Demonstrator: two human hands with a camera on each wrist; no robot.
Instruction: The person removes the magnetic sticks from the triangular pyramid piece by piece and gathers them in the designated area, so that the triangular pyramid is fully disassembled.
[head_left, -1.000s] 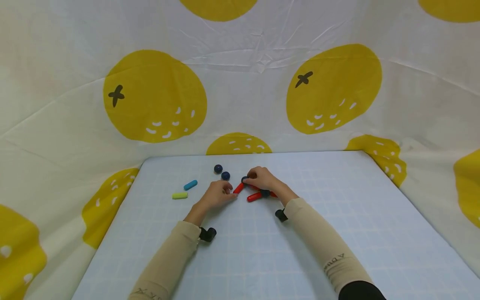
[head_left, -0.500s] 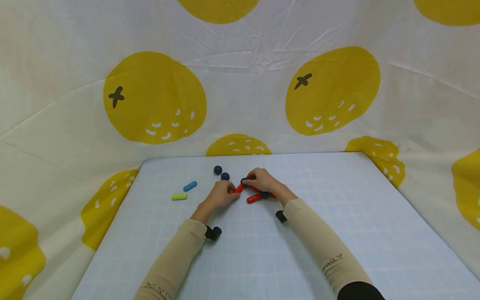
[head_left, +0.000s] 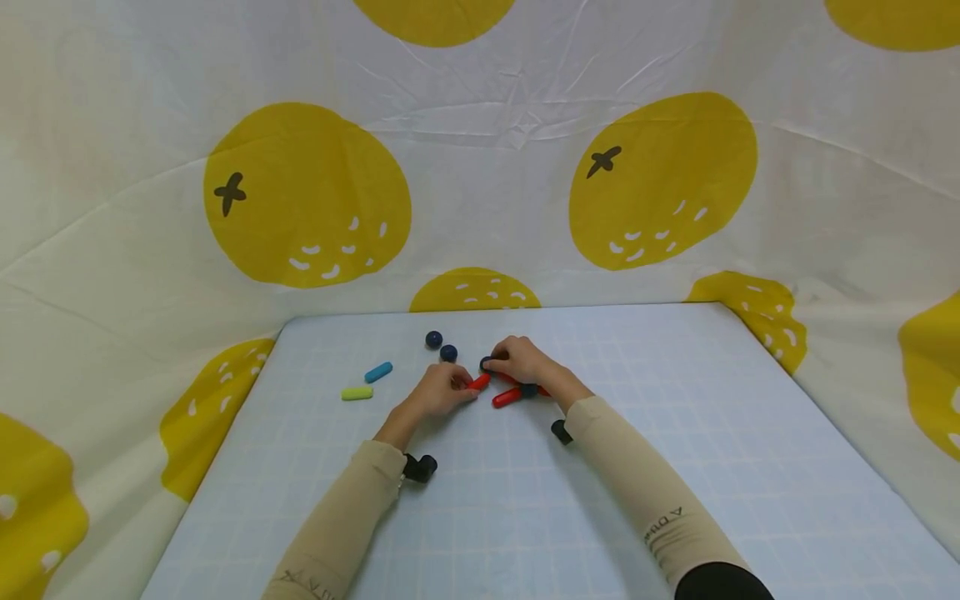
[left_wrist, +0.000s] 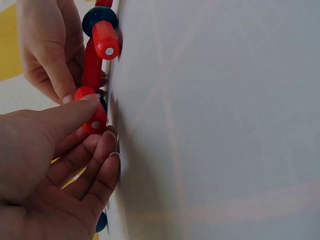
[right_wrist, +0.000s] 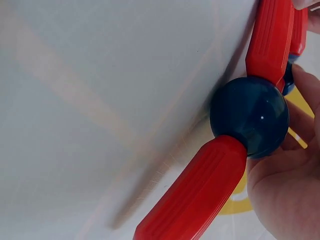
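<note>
Dark lettering [head_left: 663, 521] runs across the right sleeve [head_left: 622, 467], too small and creased to read surely. Compared with a second ago, the short red stick [head_left: 481, 382] in the left hand [head_left: 441, 390] slants flatter. The left thumb and fingers pinch it; the right hand [head_left: 521, 358] pinches a dark blue ball [head_left: 486, 364] just beside it, over the far half of the table [head_left: 480, 517]. The stick is ribbed, its end white-dotted. Nearby, another glossy ball [right_wrist: 250, 115] joins further red sticks [right_wrist: 195, 190].
</note>
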